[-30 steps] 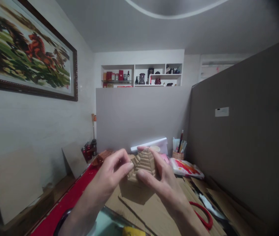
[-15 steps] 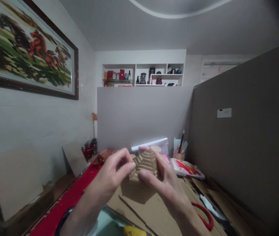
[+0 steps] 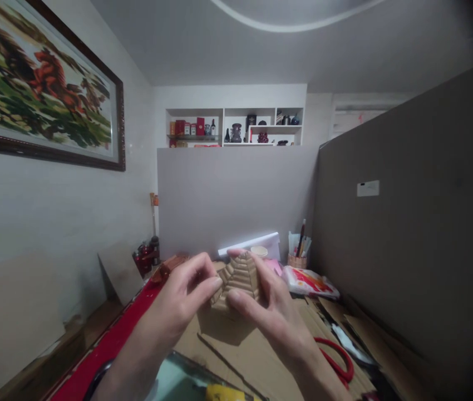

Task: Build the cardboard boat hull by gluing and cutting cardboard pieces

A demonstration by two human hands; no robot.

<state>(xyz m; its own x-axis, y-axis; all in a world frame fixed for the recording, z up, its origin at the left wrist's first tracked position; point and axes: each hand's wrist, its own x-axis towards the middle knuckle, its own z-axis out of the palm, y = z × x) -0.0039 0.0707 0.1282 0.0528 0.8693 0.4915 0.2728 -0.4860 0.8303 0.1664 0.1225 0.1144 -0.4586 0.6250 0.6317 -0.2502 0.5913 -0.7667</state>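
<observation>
A small stepped cardboard model, shaped like a layered pyramid or roof, is held up between both hands over the table. My left hand pinches its left edge between thumb and fingers. Across its front lies the thumb of my right hand, while the other fingers wrap round its right side and back. Those fingertips are partly hidden behind the model. Beneath it, flat cardboard sheets cover part of the table, with a shadow cast on them.
Red-handled scissors lie at the right, by a white object. A yellow tool shows at the front edge. Farther back are a red-and-white packet and a pen holder. Grey panels stand behind and right.
The view has turned slightly to the right, so everything sits a little farther left. Both hands keep nearly the same hold on the cardboard model.
</observation>
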